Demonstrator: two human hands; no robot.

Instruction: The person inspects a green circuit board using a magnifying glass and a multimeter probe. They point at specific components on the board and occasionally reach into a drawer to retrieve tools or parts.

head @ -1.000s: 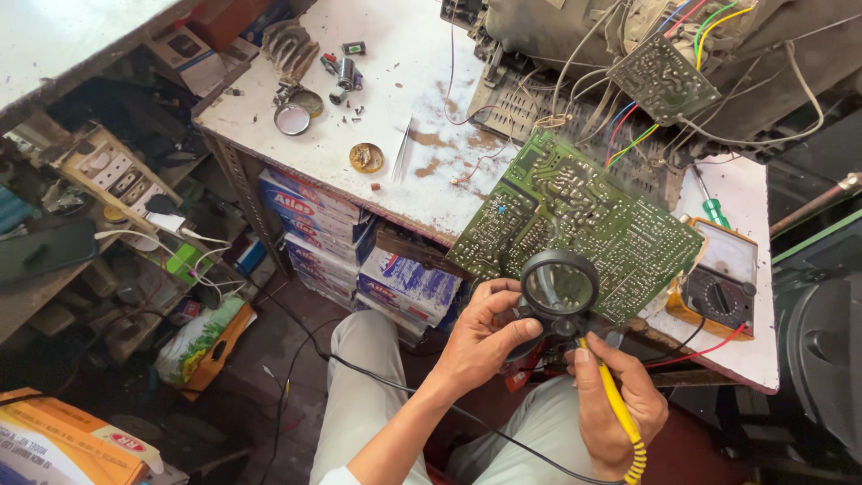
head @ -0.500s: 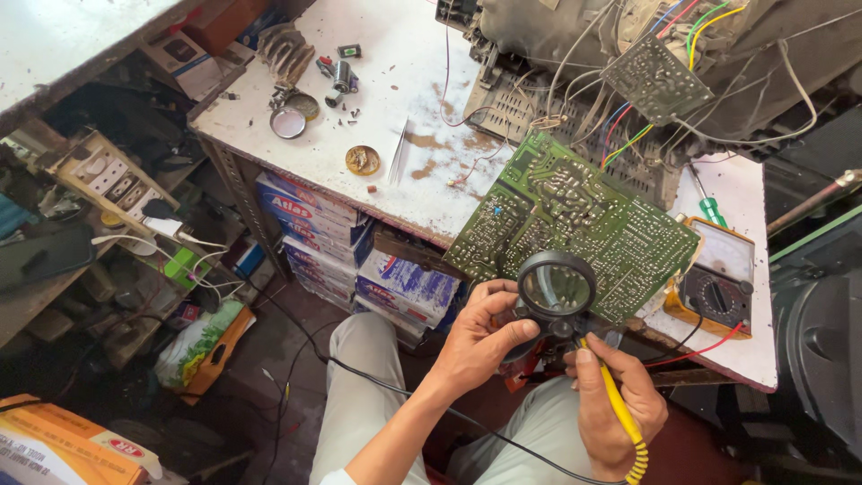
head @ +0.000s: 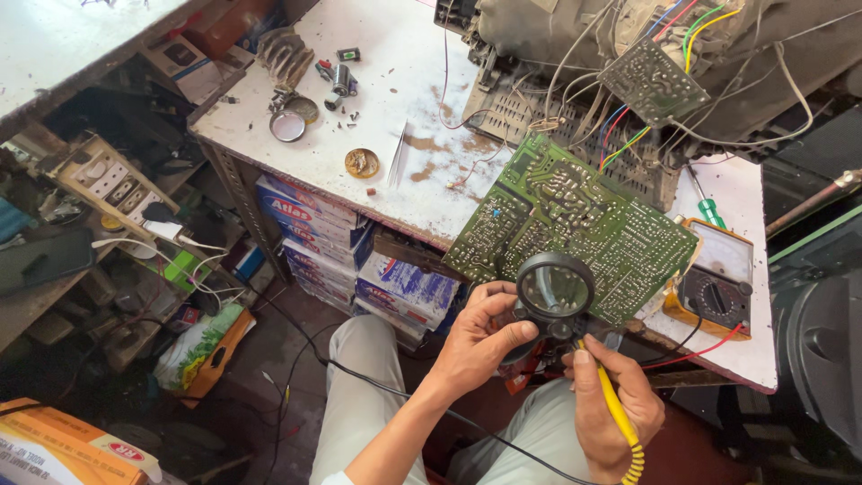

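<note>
Two hands are seen at the lower middle. A round black magnifier point(head: 555, 289) is gripped at its handle by the left hand point(head: 478, 346), fingers curled shut around it, and is held over the lower edge of a large green board point(head: 575, 224). A yellow-handled tool point(head: 620, 418) is clasped in the right hand point(head: 611, 404), fingers closed about it, its tip lost behind the magnifier. The large board is tilted, overhanging the front edge of the bench point(head: 404, 81).

From the left are counted: one switch panel point(head: 99, 184) on a lower shelf, one orange carton point(head: 63, 445) at the bottom corner, one bag point(head: 202, 350) on the floor, two round lids point(head: 287, 124) side by side, one small brass disc point(head: 361, 163), a stack of blue-and-white boxes point(head: 305, 224) under the bench, two boards in all, the smaller one point(head: 654, 81) hung among coloured wires, one green screwdriver point(head: 709, 208), and one meter point(head: 718, 287) in a yellow case at the right.

The bench top is white, stained with rust-brown marks. The floor below is dark and crowded with cables.

A grey chassis point(head: 575, 36) at the top is cut off by the frame. The dark machine point(head: 822, 332) at the right is only partly shown. The small parts near the lids cannot be made out.
</note>
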